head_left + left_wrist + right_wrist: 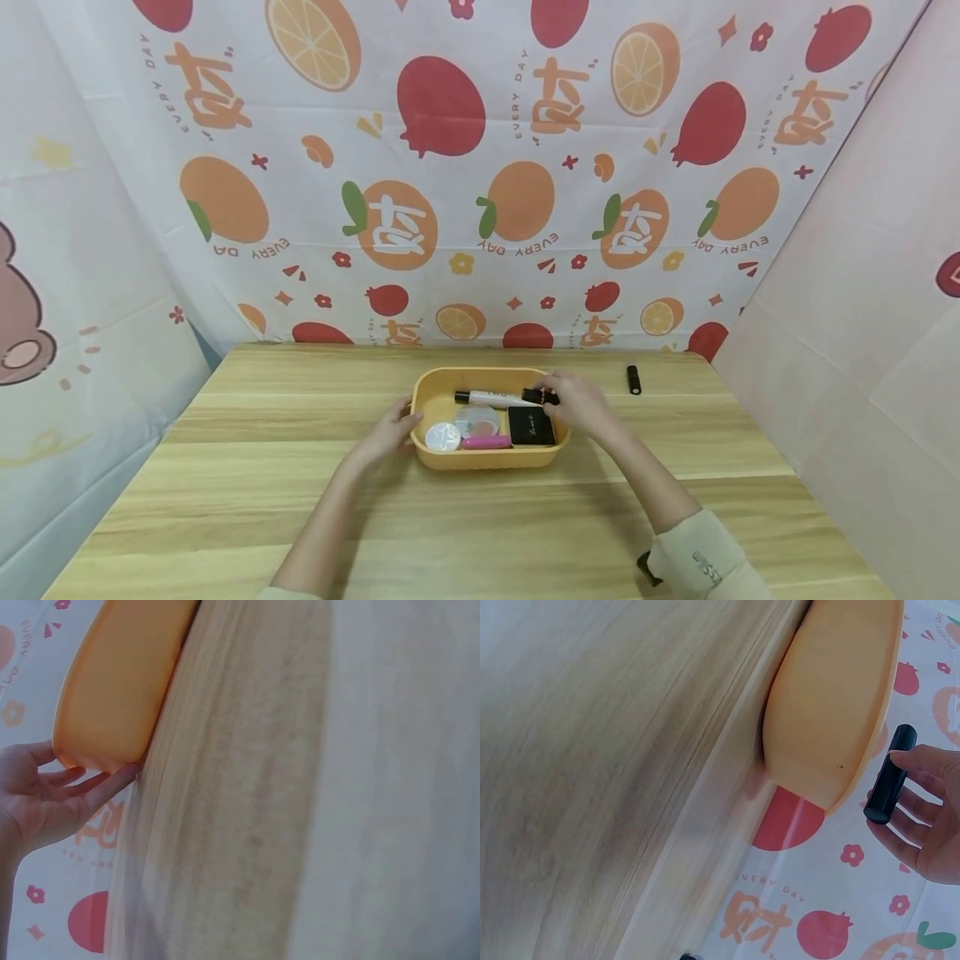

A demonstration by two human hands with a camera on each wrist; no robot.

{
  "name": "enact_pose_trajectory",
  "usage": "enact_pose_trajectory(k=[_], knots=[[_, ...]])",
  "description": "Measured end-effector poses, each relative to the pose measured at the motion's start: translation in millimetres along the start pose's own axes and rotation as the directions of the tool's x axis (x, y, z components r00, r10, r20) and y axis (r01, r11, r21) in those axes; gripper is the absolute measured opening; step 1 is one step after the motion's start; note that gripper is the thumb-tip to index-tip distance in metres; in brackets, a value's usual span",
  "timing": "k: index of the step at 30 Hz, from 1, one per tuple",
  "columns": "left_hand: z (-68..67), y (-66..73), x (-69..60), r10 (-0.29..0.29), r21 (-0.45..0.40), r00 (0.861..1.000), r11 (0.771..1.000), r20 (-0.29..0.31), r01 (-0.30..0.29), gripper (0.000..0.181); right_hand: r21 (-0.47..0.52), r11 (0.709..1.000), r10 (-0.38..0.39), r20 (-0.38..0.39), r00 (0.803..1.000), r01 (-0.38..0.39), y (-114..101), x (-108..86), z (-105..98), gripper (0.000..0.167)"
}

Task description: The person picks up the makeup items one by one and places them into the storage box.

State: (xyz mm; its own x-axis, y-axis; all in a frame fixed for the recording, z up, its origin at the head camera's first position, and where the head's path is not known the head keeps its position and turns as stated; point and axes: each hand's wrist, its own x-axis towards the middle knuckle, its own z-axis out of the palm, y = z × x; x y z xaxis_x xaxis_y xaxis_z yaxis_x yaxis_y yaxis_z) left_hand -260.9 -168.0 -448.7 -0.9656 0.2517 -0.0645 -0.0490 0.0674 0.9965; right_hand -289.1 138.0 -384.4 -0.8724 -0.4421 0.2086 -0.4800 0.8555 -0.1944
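Observation:
A yellow-orange plastic tub (487, 459) stands on the table. My left hand (388, 432) holds its left end, thumb at the rim and fingers against the outer wall (112, 697). Over the tub's right end, my right hand (579, 403) pinches a black lipstick-like tube (892, 774) between thumb and fingers. Inside the tub lie a white tube with a black cap (495, 400), a black square case (531, 426), a pink tube (486, 442), a round white case (442, 437) and a clear round container (477, 422).
Another small black tube (633, 380) lies at the table's back right. The wooden table (480, 533) meets a fruit-print cloth (465, 208) behind the tub. Plainer printed cloths hang at both sides. A black object (648, 568) shows beside the right sleeve.

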Motion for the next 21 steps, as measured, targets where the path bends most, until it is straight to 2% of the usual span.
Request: enact_pose_trajectory(k=[8,15,21], knots=[[0.4,-0.2,1.1,-0.012,-0.014,1.0,1.0,0.005,0.012,0.049,-0.007,1.0,0.006,0.004,1.0,-0.006,-0.9,0.0,0.6,0.028],[0.5,0.6,1.2,-0.008,-0.024,1.0,1.0,0.013,0.008,0.05,0.0,0.999,-0.033,-0.017,0.999,0.033,-2.2,0.1,3.1,0.028],[-0.1,-0.2,1.5,-0.004,-0.02,1.0,1.0,0.012,0.004,0.05,-0.001,0.999,-0.034,0.0,0.999,0.034,-5.2,1.4,5.4,0.029]])
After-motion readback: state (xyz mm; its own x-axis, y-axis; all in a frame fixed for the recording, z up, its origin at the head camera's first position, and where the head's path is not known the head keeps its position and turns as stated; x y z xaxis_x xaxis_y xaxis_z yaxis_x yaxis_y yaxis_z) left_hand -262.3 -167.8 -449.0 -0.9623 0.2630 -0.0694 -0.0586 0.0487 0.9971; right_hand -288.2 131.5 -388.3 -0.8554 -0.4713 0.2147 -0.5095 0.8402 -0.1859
